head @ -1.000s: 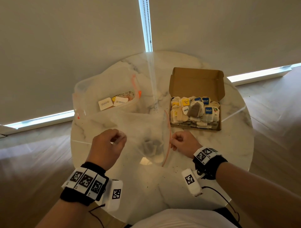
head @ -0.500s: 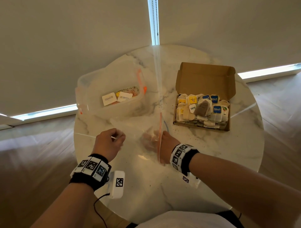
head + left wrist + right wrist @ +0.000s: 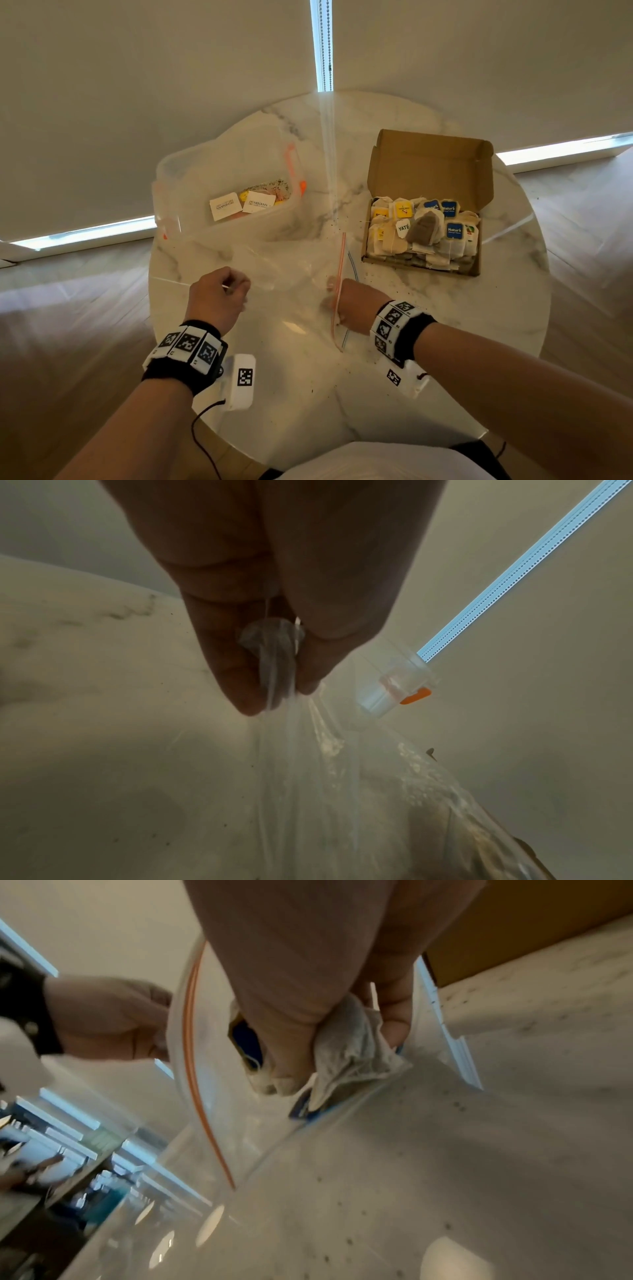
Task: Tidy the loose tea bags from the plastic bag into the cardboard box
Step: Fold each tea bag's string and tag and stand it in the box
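A clear plastic zip bag (image 3: pixel 291 270) with an orange seal strip lies on the round marble table (image 3: pixel 428 342) between my hands. My left hand (image 3: pixel 219 294) pinches the bag's closed end (image 3: pixel 274 674) between thumb and fingers. My right hand (image 3: pixel 346 301) is inside the bag's mouth, its fingers curled round crumpled tea bags (image 3: pixel 349 1047) with blue tags. The open cardboard box (image 3: pixel 424 219) stands at the right rear, packed with several tea bags, its lid upright.
A clear plastic container (image 3: pixel 233 192) with orange clips and a few tea packets stands at the left rear. Tea crumbs dot the table around the box. Window blinds and a bead cord (image 3: pixel 325 44) hang behind. The table edge is close to my body.
My right hand moved from the bag's rim into its mouth and closed on the tea bags. The left hand kept its pinch on the bag's far end.
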### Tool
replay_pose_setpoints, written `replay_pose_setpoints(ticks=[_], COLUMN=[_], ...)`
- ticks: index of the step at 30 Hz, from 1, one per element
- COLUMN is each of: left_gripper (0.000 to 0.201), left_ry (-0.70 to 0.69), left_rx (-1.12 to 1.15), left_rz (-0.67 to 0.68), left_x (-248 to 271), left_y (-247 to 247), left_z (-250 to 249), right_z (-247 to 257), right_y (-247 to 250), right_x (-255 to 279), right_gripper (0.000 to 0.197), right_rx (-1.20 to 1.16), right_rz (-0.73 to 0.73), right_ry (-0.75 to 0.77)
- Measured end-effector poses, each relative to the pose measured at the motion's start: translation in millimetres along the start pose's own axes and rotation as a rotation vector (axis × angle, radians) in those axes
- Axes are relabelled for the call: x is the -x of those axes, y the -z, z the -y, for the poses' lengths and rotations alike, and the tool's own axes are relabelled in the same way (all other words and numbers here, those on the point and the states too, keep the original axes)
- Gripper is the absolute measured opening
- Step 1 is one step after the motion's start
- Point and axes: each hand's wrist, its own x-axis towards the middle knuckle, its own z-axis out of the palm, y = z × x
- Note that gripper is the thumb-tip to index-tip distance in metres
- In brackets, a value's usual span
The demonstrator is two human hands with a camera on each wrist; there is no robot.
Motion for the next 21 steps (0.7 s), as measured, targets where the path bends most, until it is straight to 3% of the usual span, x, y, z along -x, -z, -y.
replay_pose_setpoints(ticks=[4,9,13,15,17,19,21], left_gripper=[0.013,0.010,0.060,0.067,0.060,0.051,0.056], left_ry=[0.029,-0.011,-0.031,-0.140,-0.326,-0.382,-0.153], left_rx=[0.009,-0.106,-0.192,-0.227,-0.188,0.086,0.557], left_rz=[-0.008,0.034,0.032,-0.058,-0.099,0.055,0.384], left_x=[-1,5,21,31,46,61,79], left_y=[0,-3,1,5,8,5,-3], left_z=[3,1,-12,-25,-46,-73,-101], right_z=[-9,-20,-25,-19,-6,13,36], right_y=[9,29,47,58,73,92,109], right_x=[26,64,93,100,102,101,99], right_gripper=[0.034,0.032,0.033,0.035,0.036,0.035,0.035], right_rx=[-0.298,-0.510,-0.593,-0.619,-0.618,-0.595,-0.523], right_rz=[-0.227,-0.488,-0.593,-0.644,-0.685,-0.729,-0.768], right_ry=[-0.053,-0.209,-0.263,-0.229,-0.168,-0.078,0.017])
